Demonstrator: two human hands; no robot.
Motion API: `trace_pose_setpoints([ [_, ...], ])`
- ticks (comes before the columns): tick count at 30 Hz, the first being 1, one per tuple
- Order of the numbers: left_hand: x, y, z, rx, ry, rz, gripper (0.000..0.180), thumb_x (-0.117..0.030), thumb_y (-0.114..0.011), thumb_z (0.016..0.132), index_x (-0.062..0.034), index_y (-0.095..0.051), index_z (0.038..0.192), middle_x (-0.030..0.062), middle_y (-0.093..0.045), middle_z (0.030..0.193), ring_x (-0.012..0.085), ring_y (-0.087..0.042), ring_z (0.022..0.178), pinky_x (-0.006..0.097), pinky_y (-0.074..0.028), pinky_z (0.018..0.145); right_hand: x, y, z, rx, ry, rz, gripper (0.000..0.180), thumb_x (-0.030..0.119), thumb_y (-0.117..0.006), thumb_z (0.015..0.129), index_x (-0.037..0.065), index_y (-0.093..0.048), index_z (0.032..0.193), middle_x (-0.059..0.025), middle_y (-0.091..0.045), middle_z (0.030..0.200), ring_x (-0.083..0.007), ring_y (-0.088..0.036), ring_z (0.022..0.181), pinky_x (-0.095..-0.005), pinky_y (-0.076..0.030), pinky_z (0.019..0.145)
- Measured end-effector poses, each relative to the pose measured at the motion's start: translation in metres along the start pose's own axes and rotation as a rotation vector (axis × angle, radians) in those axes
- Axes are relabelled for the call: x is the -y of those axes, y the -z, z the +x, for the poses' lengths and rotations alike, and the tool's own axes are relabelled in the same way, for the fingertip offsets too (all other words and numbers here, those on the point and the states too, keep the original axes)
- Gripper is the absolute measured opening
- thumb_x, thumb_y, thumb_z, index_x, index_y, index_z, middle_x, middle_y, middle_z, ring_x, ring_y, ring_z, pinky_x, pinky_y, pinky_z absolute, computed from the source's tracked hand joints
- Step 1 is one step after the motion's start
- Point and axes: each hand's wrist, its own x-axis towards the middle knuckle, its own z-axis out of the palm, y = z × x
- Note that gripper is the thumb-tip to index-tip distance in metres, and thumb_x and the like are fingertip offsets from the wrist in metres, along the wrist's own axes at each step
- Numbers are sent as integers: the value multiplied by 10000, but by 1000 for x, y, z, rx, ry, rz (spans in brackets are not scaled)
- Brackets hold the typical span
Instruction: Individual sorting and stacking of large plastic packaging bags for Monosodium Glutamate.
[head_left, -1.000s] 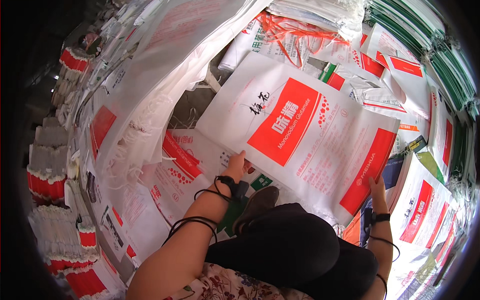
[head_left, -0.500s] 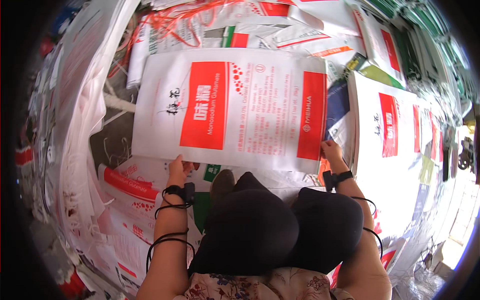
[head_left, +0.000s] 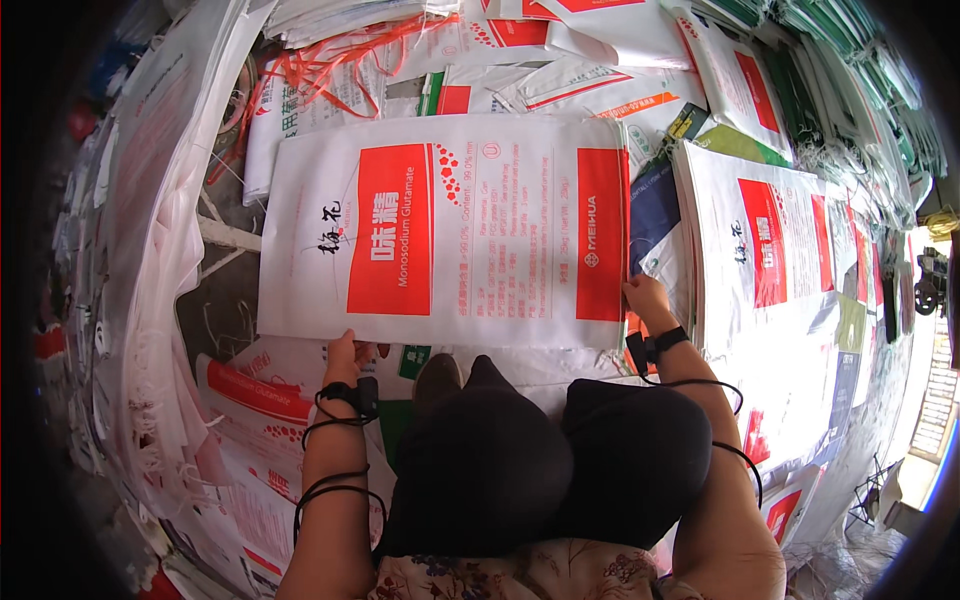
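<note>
A flat white printed sack (head_left: 445, 230) with red panels lies spread crosswise in front of my knees. Along its near edge, toward the left end, my left hand (head_left: 346, 352) grips the rim, thumb uppermost and the other fingers partly hidden. My right hand (head_left: 650, 298) pinches the sack's right edge by the near corner. Just beyond that hand rises a pile of similar white and red sacks (head_left: 715, 240). More printed sacks (head_left: 255, 390) lie loosely beneath and beside my left forearm.
Tangled orange strips (head_left: 330, 75) lie on sacks at the far left. A tall white sheet-like stack (head_left: 165, 200) borders the left side. Folded green and white sacks (head_left: 840, 100) are heaped at the far right. My shoe (head_left: 437, 382) stands close to the sack's near edge.
The whole view has shifted slightly, moving most things left and down in the picture. Both hands keep hold of the sack, whose near edge now appears more level.
</note>
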Motion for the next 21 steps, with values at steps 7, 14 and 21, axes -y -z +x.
trace_pose_setpoints([
  [7, -2, -4, -7, 4, 7, 68, 315, -314, -472, 997, -31, -597, 1056, 94, -676, 827, 187, -662, 688, 290, -547, 561, 1, 1, -10, -57, -10, -57, 324, 335, -556, 813, 62, -698, 913, -143, -712, 802, -318, -695, 827, -429, -530, 779],
  [14, -7, 14, -14, 55, -6, 234, 288, -336, -524, 927, -63, -599, 982, 78, -647, 843, 192, -644, 720, 336, -534, 608, 15, 1, -5, 35, 42, -114, 370, 395, -558, 824, 65, -718, 870, -162, -707, 790, -338, -694, 842, -431, -529, 789],
  [21, 22, 94, 33, 34, -502, 722, 210, -105, -557, 806, 32, -649, 675, 177, -589, 538, 256, -573, 422, 382, -451, 404, 78, 22, 16, 226, 241, 371, 295, 260, -561, 923, 5, -624, 1056, -100, -672, 764, -184, -654, 529, -289, -479, 424],
])
